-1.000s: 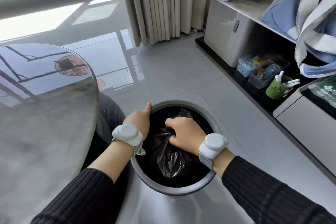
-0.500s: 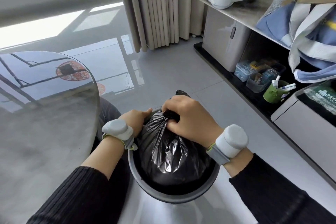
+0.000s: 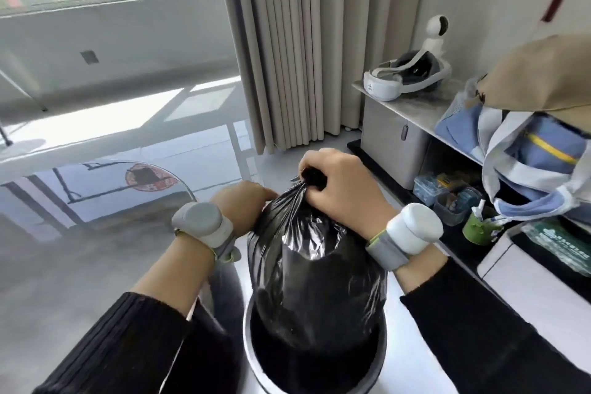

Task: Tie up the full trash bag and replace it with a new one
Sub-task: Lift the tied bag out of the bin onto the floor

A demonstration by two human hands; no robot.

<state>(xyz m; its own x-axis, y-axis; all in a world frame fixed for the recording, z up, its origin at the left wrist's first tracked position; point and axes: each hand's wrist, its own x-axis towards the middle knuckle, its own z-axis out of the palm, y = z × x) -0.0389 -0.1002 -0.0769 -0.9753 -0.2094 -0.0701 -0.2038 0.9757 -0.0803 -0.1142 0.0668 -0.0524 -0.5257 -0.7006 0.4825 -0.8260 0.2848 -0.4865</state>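
A full black trash bag (image 3: pixel 315 278) bulges up out of a round grey bin (image 3: pixel 248 334) on the floor in front of me. My right hand (image 3: pixel 343 192) is clenched around the gathered neck of the bag, holding it up above the bin. My left hand (image 3: pixel 241 206) presses against the bag's upper left side with its fingers curled into the plastic. The bag's lower part is still inside the bin. Both wrists carry white bands.
A glossy round table (image 3: pixel 64 233) stands close on my left. On the right is a low cabinet (image 3: pixel 393 141) with a white headset (image 3: pixel 406 78) on top, shelves with plastic boxes (image 3: pixel 428 185) and a green cup (image 3: pixel 479 229). Curtains (image 3: pixel 287 41) hang behind.
My right hand has pulled the bag's neck upward, lifting most of the bag out of the bin. My left hand rose with it. My head has tilted up, showing the window.
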